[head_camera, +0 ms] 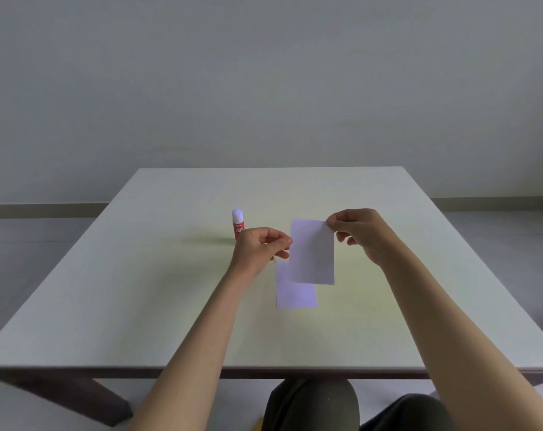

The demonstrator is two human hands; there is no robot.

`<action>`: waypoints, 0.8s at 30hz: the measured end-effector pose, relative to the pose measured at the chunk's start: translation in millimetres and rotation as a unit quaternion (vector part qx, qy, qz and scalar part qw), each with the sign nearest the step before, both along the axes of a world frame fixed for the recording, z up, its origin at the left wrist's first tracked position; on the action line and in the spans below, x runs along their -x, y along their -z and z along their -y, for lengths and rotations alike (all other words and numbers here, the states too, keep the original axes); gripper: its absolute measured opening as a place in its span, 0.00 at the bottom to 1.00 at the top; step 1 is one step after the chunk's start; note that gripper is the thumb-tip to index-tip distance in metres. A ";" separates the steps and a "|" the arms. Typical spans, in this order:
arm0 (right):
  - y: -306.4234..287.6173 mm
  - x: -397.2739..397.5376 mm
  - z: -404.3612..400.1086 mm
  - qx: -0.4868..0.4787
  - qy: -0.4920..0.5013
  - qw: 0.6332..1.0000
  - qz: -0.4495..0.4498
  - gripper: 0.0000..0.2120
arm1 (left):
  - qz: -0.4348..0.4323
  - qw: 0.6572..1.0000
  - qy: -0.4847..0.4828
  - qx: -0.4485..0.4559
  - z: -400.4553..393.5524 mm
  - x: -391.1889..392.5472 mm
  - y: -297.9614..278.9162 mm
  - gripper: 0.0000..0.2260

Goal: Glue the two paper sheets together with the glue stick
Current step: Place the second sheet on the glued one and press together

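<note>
Pinching upper sheet [312, 253] between both grips

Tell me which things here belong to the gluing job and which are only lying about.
For the job: held paper sheet, paper sheet on the table, glue stick.
Lying about: nothing; only the table itself.

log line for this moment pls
both hands: left hand, right hand hold upper sheet | lower sheet on table | glue stick upright
</note>
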State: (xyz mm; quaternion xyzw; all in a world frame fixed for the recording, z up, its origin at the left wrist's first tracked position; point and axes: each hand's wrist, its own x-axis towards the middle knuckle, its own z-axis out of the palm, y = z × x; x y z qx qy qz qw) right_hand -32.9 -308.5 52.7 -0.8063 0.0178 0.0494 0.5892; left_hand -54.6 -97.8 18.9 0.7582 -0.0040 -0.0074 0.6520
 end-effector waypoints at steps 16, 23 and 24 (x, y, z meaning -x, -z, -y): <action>47.1 16.1 -18.1 -0.028 -0.034 0.996 -0.081 0.06 | -0.100 0.995 -0.011 0.004 -12.3 -8.8 14.9 0.08; 60.1 18.6 -25.9 0.022 0.021 0.995 -0.098 0.06 | -0.091 0.991 -0.038 -0.093 -14.6 -9.3 30.7 0.06; 62.2 18.2 -27.0 0.033 0.027 0.994 -0.102 0.07 | -0.088 0.989 -0.039 -0.109 -14.1 -8.9 32.4 0.06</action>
